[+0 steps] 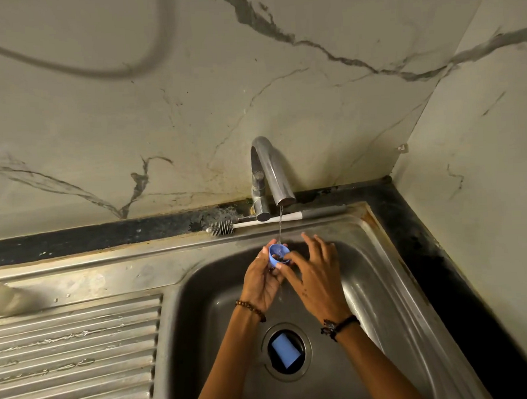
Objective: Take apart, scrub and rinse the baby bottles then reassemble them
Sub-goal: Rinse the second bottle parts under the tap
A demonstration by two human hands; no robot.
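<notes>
Sink [381,272] of stainless steel set in the corner of a dark bench [411,221], with a ribbed drainboard [73,343] to the left and a curved tap [269,171] running a thin stream into the basin; both hands meet under that stream, forearms reaching up from the lower edge of the view over the drain [286,349], where a blue piece [285,350] lies in the opening. Left hand [261,279], palm turned inward, fingers curled round a small blue bottle ring [278,254] and holding it mouth-up beneath the water. Right hand [314,267] palm-down beside it, thumb and forefinger at the ring's near rim while the remaining fingers spread straight and free. By its look the ring is light, rigid plastic, hollow, and likely slick when wet; a hold across the outer wall, as the left hand has it, seems safest, since a loose pinch on the rim could let it drop toward the drain. A bottle brush [222,227] lies on the ledge behind the tap, untouched
</notes>
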